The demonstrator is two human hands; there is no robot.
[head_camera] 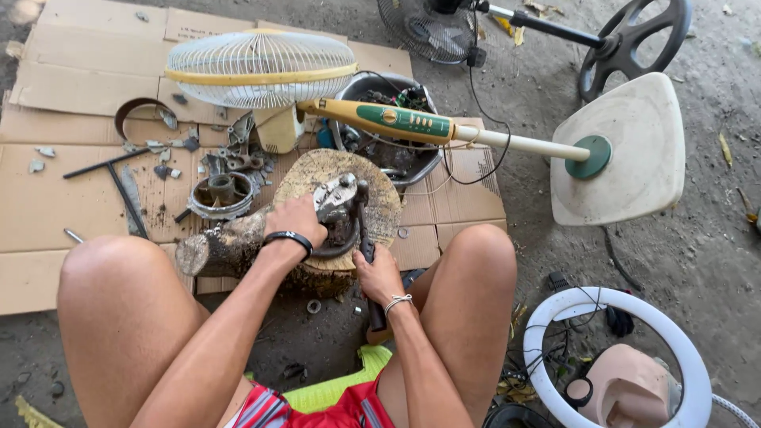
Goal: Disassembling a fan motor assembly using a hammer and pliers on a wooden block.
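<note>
Metal, dark and greasy, the motor (337, 210) sits on top of the stump (337, 178), near its front edge; it looks heavy and rigid for its size, with sharp bracket corners and an oily skin that could slip, so the casing's broad rim seems the safest place to hold, not the thin plates on top; the left hand (295, 224) is clamped over the motor's left side, fingers curled shut around the casing, fingertips hidden behind it; the right hand (379, 277) is closed round the dark handle of a tool (365, 238), whose shaft runs up from the stump's front edge to touch the motor's right side; so the motor lies between the two hands, pressed by the left and met by the tool tip; left of the stump lies another round motor part (222, 196) on cardboard (47, 198); behind the stump lies a pale fan (261, 67), its stem stretching right to a base (626, 150).
</note>
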